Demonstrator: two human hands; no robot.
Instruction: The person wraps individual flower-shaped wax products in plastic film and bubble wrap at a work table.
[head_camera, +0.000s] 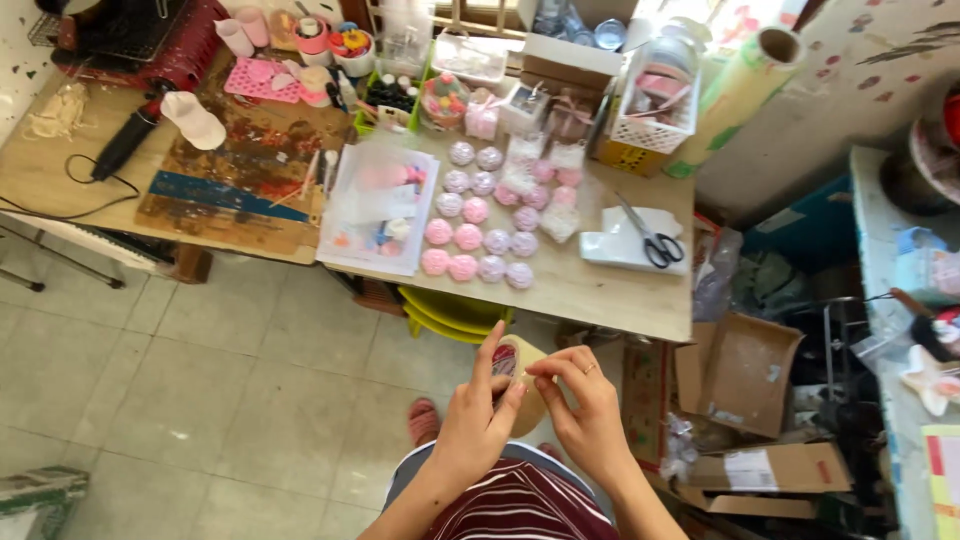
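Tan tape roll (522, 372) upright between both hands; left hand (478, 415) clamped round it, right hand (585, 410) fingertips pinched together at its upper rim.

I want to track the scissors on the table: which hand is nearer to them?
Right. The right hand is below the scissors, a bit to their left; the left hand is farther left. Both hold a tape roll.

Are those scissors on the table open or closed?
Closed. The scissors lie flat on a white sheet on the table, their blades together in one line and the two black handle loops side by side.
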